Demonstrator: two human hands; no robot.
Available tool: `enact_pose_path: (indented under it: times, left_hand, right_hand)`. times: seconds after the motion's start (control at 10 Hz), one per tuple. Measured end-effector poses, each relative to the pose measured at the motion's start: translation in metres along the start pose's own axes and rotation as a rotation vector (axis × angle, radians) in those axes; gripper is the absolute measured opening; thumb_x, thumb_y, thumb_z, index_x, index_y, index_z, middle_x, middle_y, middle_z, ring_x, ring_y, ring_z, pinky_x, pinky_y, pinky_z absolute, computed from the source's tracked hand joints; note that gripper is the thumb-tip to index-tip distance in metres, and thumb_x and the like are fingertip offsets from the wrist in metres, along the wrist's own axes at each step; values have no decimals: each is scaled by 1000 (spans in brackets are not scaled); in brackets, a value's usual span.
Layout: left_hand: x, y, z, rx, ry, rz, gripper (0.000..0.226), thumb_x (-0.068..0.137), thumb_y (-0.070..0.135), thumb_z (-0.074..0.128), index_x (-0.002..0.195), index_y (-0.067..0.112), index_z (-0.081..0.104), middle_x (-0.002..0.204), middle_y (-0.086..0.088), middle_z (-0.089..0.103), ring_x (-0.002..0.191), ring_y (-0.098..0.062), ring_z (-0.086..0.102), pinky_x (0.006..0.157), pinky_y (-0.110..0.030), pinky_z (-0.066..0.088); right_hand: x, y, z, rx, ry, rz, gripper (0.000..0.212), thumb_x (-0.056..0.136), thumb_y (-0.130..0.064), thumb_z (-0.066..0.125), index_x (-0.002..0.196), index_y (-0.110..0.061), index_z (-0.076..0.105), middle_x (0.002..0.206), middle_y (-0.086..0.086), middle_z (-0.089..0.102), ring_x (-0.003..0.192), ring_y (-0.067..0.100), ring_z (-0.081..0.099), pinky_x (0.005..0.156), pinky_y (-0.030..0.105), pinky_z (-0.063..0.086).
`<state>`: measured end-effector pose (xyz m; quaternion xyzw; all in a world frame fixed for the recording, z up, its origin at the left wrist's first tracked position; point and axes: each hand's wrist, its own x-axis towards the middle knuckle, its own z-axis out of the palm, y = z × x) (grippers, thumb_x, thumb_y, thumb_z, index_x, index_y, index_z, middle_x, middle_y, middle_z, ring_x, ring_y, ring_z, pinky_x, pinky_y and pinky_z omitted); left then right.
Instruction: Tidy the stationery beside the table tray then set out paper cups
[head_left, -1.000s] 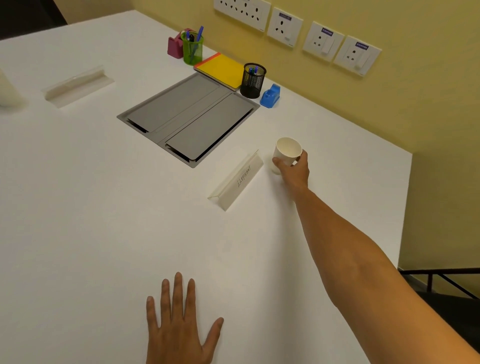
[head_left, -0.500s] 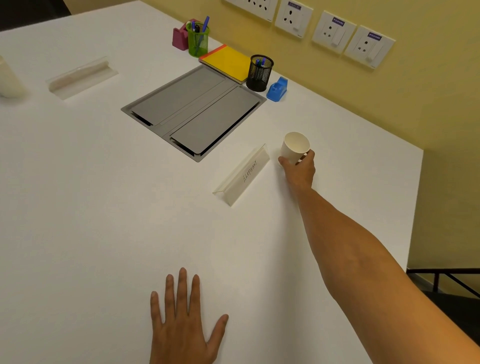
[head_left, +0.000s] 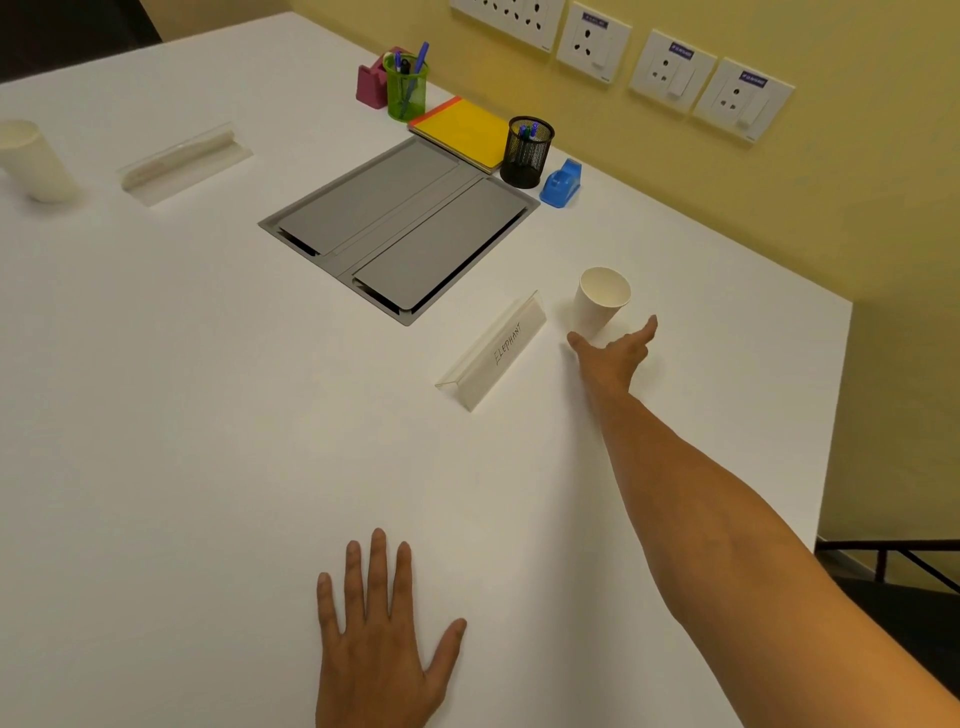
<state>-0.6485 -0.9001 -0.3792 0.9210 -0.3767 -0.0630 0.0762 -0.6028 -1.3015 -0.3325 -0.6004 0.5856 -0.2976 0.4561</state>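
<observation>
We are leaning over the white desk (head_left: 182, 415), where the grey table tray (head_left: 400, 228) is sitting flush near the wall. Our left hand (head_left: 382, 639) is lying flat with fingers spread, while our right hand (head_left: 613, 353) is reaching out, fingers loose and apart, holding nothing. The paper cup (head_left: 600, 301) is standing upright just beyond it, beside the "ELEPHANT" name card (head_left: 493, 353).

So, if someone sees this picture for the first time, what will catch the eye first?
Probably the right hand, open just behind a white paper cup standing beside the name card marked ELEPHANT. Next, the grey table tray in the middle, with colourful stationery lined up along its far side near the wall.
</observation>
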Motion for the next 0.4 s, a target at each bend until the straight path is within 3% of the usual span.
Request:
enact_pose_path:
  times: [0.2,0.3,0.4]
  left_hand:
    - [-6,-3,-3,-7,1,22,94,87,75,34,153,9,32,165,-14,16,153,-35,10,118,-64,17]
    - [-6,-4,-7,-32,-24,9,93,88,75,31,154,10,30,165,-14,14,153,-35,7,118,-64,15]
    - [-3,1,-6,-22,-14,20,93,89,76,29,155,11,27,165,-15,12,153,-34,3,119,-62,12]
  right_hand:
    - [-55,9,-16,48,-59,50,112,81,-21,82,156,-31,0,153,14,28,136,26,43,107,44,38]
    - [-94,22,-26,87,-62,51,107,83,-19,80,156,-30,3,152,13,31,133,21,46,108,41,39]
    - [-157,48,-44,175,-48,88,98,86,-15,77,156,-29,10,146,7,41,121,15,52,99,31,42]
